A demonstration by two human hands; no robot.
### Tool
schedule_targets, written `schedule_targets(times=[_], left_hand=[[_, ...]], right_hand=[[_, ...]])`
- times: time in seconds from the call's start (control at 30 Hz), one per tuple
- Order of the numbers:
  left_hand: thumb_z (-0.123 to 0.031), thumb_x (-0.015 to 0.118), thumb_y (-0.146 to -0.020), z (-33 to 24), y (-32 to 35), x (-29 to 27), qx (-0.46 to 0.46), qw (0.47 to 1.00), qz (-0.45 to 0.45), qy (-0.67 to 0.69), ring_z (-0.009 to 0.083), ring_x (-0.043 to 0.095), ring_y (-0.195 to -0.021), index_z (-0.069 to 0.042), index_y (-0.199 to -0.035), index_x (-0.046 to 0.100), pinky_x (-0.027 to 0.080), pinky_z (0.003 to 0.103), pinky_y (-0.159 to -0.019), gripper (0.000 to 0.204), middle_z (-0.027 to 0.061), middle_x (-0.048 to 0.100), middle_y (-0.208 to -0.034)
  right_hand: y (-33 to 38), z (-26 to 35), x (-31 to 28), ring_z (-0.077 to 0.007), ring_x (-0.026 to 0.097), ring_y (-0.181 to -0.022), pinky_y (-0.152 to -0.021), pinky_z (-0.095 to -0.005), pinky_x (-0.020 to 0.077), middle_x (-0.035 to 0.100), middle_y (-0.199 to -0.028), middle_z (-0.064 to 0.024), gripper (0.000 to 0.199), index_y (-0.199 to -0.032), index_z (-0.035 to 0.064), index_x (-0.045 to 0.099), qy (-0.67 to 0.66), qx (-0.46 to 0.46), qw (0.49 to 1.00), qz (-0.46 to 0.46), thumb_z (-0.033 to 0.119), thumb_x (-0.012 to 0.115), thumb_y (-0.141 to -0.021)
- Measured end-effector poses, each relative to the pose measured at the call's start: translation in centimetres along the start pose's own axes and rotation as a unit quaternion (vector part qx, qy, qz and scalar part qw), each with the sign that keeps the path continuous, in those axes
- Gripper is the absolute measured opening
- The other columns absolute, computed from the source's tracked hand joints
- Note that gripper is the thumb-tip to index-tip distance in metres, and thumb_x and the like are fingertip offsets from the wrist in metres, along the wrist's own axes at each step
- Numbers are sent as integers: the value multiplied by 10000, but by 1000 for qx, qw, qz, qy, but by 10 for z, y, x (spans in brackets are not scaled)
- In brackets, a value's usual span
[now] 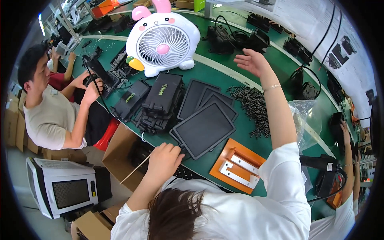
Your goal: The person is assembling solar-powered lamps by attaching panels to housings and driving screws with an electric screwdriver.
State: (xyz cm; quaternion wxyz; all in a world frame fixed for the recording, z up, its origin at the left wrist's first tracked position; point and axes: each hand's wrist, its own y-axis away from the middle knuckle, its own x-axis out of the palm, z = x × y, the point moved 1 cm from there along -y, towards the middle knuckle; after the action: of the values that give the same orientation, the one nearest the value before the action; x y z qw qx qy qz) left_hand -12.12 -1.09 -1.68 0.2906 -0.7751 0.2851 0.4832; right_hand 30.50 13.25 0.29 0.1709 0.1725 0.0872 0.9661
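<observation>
My left hand (163,159) is closed on the near corner of a black flat panel (204,129) lying at the edge of the green table (208,74). Behind that panel lie more black panels (200,96) in an overlapping stack. My right hand (251,61) is stretched out far over the table, fingers spread, holding nothing, above a heap of small black screws or pins (250,106). An orange jig with two white metal plates (237,165) sits on the table between my arms.
A white rabbit-shaped desk fan (162,40) stands at the back. Black moulded housings (158,102) are piled left of the panels. A seated person (52,108) works at the left; another person's arm (348,160) at the right. A cardboard box (120,156) and clear plastic bag (302,120) are nearby.
</observation>
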Motion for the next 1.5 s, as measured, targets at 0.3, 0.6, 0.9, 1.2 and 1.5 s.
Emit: schedule_targets(times=[0.3,0.6,0.9,1.2,1.5], left_hand=[[-63,724,-807,-26,-43,-28,151,868,-42,471,334,617,-1076,18,-896,663,501,390,-858,135,127,622,-980],[-61,726,-811,-127,-54,-14,428,696,-116,564,461,619,-1081,102,-831,622,552,485,-836,195,195,634,-1034],[-224,674,-898,-137,-69,-19,503,690,-55,519,393,601,-1106,46,-973,672,517,455,-889,281,208,605,-1170],[32,588,-830,62,-65,-71,-5,983,-161,-92,362,472,-1263,-44,-1208,608,359,415,-1069,386,168,556,-1298],[-57,539,-930,82,-81,-90,126,957,-204,163,363,569,-1180,32,-1131,552,424,430,-1013,219,171,590,-1170]], right_hand=[[267,-15,85,-382,529,-1157,-948,-431,460,500,-1310,-229,794,-1326,-23,470,605,-285,672,318,211,830,-658],[370,-95,57,-249,619,-1055,-880,-343,492,595,-1182,-100,573,-1254,-3,517,279,-319,900,102,193,760,-773],[382,-89,30,-248,664,-784,-711,-397,547,678,-867,-118,209,-998,52,556,344,-343,858,-166,166,693,-889],[376,-100,-15,-168,622,-809,-761,-267,497,659,-946,-107,323,-1004,-7,575,360,-234,886,-174,-50,734,-726],[390,-68,30,-225,630,-745,-689,-317,522,631,-914,-129,298,-1033,-20,604,438,-489,704,-271,-88,669,-750]])
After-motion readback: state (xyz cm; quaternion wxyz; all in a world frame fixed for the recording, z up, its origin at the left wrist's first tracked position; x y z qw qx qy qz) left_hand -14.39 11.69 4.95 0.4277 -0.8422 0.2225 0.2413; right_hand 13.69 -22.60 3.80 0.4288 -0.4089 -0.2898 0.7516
